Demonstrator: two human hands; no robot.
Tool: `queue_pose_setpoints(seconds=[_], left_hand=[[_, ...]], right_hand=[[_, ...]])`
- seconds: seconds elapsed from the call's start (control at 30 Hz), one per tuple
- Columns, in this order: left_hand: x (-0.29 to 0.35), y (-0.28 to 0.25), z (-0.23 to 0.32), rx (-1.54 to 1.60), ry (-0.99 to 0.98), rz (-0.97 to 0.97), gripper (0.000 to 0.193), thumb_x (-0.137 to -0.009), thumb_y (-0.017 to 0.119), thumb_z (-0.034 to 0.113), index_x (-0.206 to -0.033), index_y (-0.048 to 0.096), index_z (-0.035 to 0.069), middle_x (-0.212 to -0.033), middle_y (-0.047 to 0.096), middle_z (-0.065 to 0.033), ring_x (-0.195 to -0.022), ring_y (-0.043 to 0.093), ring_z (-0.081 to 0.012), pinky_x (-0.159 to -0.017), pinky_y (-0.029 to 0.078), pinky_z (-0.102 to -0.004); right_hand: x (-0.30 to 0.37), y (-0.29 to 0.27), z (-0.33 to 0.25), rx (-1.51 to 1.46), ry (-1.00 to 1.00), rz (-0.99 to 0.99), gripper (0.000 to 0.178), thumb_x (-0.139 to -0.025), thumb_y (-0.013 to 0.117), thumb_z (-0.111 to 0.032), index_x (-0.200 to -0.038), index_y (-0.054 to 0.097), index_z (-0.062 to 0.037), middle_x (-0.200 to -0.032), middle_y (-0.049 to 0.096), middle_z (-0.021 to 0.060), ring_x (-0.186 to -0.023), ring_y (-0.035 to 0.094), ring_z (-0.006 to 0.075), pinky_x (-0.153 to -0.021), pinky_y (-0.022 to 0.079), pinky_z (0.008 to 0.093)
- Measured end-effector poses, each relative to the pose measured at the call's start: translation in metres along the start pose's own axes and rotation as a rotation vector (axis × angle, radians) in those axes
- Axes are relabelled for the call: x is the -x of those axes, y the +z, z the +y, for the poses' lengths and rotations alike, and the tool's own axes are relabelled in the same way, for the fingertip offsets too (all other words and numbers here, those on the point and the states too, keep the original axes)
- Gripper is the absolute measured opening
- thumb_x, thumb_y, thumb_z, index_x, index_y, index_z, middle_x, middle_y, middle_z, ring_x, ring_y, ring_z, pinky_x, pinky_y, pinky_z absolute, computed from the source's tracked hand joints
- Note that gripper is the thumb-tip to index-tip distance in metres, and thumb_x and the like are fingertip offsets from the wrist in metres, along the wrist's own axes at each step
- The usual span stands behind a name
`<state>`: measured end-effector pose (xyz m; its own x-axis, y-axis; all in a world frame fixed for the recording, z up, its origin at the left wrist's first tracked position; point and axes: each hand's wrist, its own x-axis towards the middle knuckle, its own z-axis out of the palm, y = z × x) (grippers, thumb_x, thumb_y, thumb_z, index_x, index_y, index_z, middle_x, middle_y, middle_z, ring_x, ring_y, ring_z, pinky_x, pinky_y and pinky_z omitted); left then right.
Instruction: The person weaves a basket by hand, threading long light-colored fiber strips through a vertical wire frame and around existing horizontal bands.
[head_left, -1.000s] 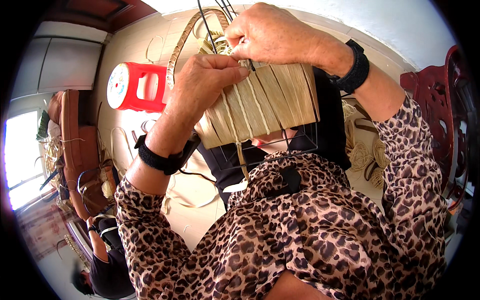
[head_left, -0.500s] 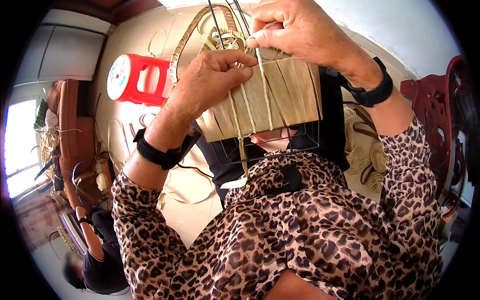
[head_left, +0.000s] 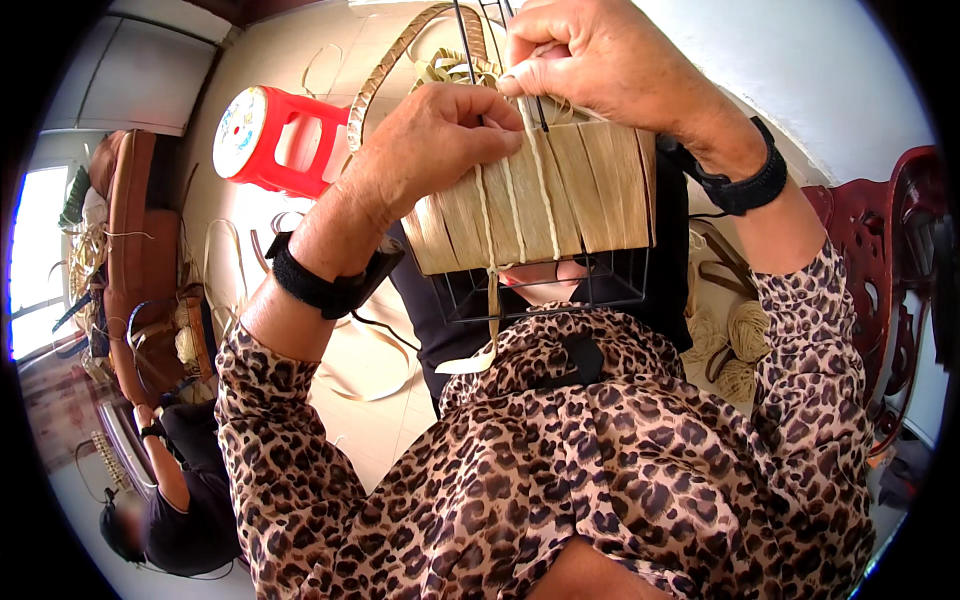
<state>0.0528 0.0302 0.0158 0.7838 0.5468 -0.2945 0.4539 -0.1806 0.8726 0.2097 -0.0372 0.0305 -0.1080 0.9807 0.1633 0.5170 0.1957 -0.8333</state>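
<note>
Basket (head_left: 540,205) was about half woven; left hand (head_left: 430,150) gripped its side, right hand (head_left: 590,60) pinched a strand at 12 o'clock, wire frame (head_left: 545,285) bare below.

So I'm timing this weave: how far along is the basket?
Done: broad tan strips cover the upper part of the wire frame. In hand: the left hand steadies the weave while the right hand pinches a thin strand at the top. Left: the lower wires are bare, and a loose strip end hangs down.
</note>
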Motion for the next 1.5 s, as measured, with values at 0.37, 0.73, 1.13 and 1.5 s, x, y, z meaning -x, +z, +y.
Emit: queue_pose_setpoints(seconds=[0.37,0.73,1.13,1.5], left_hand=[[0.005,-0.003,-0.004,-0.151,0.037,0.016,0.024,-0.069,0.066,0.019,-0.084,0.062,0.001,-0.065,0.057,-0.0040,-0.063,0.054,-0.0114,-0.060,0.043,-0.0257],[-0.012,-0.005,-0.026,-0.048,0.175,0.007,0.027,-0.068,0.064,0.015,-0.090,0.064,0.001,-0.065,0.058,-0.0053,-0.058,0.054,-0.0118,-0.055,0.044,-0.0267],[-0.014,-0.005,-0.024,-0.201,0.251,0.042,0.023,-0.071,0.064,0.011,-0.093,0.064,0.001,-0.071,0.057,-0.0014,-0.063,0.053,-0.0087,-0.057,0.044,-0.0219],[-0.011,-0.005,-0.020,-0.037,0.180,-0.067,0.027,-0.071,0.060,0.015,-0.094,0.064,0.004,-0.070,0.058,-0.0024,-0.065,0.055,-0.0101,-0.062,0.045,-0.0259]], right_hand=[[0.007,0.002,-0.033,-0.006,-0.140,0.071,0.017,-0.069,0.062,-0.003,-0.060,0.049,0.0018,-0.053,0.049,0.0087,-0.047,0.045,0.0127,-0.044,0.035,0.0278],[0.051,0.013,-0.062,0.282,-0.731,0.001,0.018,-0.063,0.070,-0.017,-0.067,0.059,-0.0040,-0.053,0.044,0.0004,-0.042,0.043,0.0122,-0.033,0.031,0.0263],[0.099,0.022,-0.065,0.016,-0.515,-0.263,0.014,-0.062,0.067,-0.008,-0.069,0.057,-0.0014,-0.054,0.038,0.0005,-0.040,0.038,0.0115,-0.033,0.026,0.0246],[0.055,-0.005,-0.074,0.538,-0.537,-0.111,0.012,-0.071,0.063,-0.021,-0.066,0.062,-0.0091,-0.048,0.047,0.0011,-0.041,0.040,0.0112,-0.036,0.031,0.0248]])
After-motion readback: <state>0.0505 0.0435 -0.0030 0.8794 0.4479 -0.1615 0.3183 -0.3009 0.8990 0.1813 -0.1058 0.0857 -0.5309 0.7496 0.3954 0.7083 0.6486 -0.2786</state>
